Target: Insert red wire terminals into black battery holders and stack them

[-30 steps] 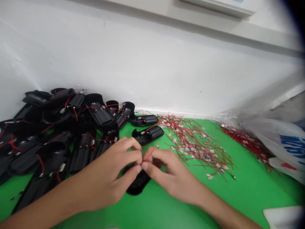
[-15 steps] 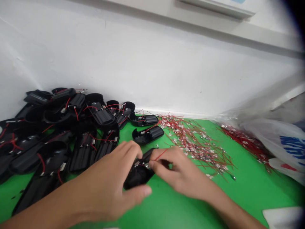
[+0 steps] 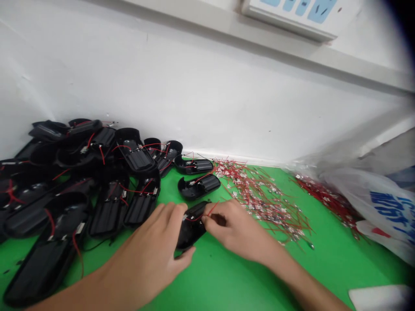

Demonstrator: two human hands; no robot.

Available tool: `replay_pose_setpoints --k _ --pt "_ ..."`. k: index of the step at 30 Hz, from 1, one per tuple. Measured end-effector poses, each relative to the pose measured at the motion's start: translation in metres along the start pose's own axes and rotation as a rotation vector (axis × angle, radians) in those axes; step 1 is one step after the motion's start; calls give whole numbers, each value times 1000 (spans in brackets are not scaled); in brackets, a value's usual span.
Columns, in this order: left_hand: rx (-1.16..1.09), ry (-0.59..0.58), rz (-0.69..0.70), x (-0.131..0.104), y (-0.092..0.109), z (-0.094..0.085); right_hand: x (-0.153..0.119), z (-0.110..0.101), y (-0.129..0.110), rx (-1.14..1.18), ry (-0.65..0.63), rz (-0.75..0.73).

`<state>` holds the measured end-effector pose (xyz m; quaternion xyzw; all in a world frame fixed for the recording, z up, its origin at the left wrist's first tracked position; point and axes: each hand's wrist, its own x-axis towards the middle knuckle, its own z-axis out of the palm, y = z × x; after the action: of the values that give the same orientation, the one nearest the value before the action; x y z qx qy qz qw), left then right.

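Note:
My left hand (image 3: 145, 250) grips a black plastic housing (image 3: 192, 233) from its left side, fingers over the far edge and thumb at the near end. The housing lies tilted low over the green surface. At its right edge, my right hand (image 3: 238, 231) pinches a thin red wire (image 3: 212, 209), whose end sticks up past the fingertips. More red wire shows inside the housing. Fingers hide part of the housing's right side. Just beyond it rests another black housing (image 3: 199, 186) with a red wire in it.
Many similar black housings (image 3: 108, 207) with red wires are piled at the left. Loose red wires with small metal tabs (image 3: 259, 194) spread to the right. Farther right lie another wire bundle (image 3: 327, 198) and a plastic bag (image 3: 372, 203). A white wall (image 3: 194, 86) stands behind.
My left thumb has closed in towards the housing, which has turned slightly. The right hand still pinches by its edge, with red wire now showing across the inside. The view has shifted slightly.

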<state>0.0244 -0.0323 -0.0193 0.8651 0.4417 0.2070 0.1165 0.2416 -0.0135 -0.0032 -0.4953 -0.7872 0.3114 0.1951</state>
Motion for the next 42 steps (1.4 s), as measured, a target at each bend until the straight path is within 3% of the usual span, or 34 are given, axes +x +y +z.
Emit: replay_pose_setpoints --k 28,42 --pt "-34 -125 41 5 5 1 -11 15 -4 -212 -5 -150" --pt "5 -78 40 4 7 1 -16 22 -4 -355 -28 -167"
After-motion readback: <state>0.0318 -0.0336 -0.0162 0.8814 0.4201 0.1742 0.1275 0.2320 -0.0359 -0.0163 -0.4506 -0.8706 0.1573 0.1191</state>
